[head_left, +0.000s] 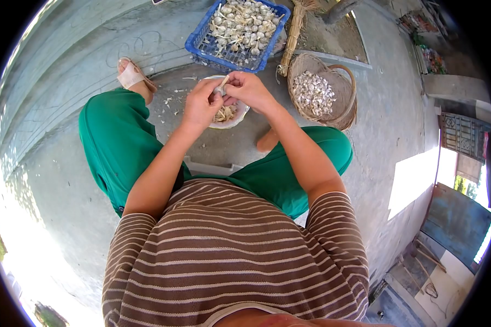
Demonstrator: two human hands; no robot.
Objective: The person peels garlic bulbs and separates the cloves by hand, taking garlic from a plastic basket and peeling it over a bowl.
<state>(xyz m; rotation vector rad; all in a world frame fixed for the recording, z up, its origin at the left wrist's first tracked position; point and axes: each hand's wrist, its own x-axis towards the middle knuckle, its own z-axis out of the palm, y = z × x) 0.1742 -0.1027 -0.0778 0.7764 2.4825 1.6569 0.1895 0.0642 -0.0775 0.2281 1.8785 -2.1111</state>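
Note:
Both hands meet above a white bowl (241,119) and hold one garlic bulb (220,90) between them. My left hand (203,102) is closed around the bulb's body. With thumb and fingers, my right hand (249,91) pinches at its dry stem, which points up. Inside the bowl lie pale, dry scraps of stem and skin (225,113), partly hidden by the hands. Just beyond the hands, a blue plastic crate (223,61) holds many whole garlic bulbs (247,25). To the right, a wicker basket (341,92) with a handle contains separated garlic cloves (314,94).
A bundle of dry straw (292,38), seemingly a broom, lies between crate and basket. Bits of garlic skin (169,103) are scattered on the concrete floor (202,141) near my sandalled foot (136,77). A metal gate (457,215) stands far right.

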